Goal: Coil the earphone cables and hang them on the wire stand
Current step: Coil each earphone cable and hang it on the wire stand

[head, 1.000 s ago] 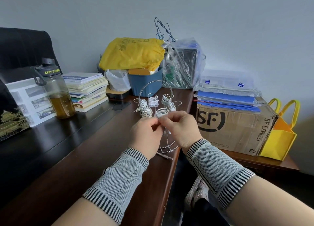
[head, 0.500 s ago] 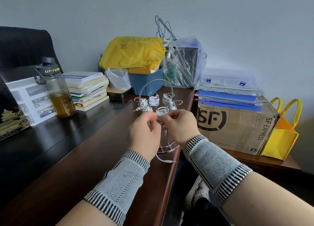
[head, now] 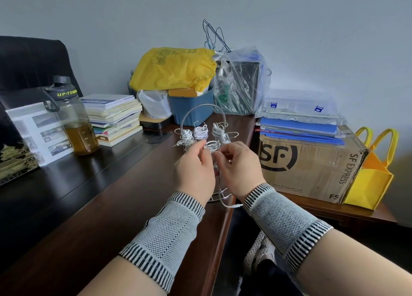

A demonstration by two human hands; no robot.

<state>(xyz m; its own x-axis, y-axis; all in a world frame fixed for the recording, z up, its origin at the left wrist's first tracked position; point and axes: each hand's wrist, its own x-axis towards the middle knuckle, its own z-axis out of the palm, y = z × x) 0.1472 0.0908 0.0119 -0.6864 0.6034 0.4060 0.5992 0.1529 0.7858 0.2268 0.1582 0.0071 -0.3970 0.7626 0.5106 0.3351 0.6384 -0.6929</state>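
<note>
Head view: left hand [head: 194, 170] and right hand [head: 239, 167] both pinched a white earphone cable [head: 213, 144] at the front loop of the wire stand [head: 204, 126], likely seating its coil there. Loose plug end [head: 233, 206] trailed at 6 o'clock onto the tabletop [head: 138, 197]. Three coiled bundles [head: 200, 132] hung at 12 o'clock, apparently done. Water bottle [head: 73, 119] stood at 9 o'clock.

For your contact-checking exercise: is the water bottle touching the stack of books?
Apart. The head view shows a strip of dark desk between the water bottle and the stack of books.
</note>
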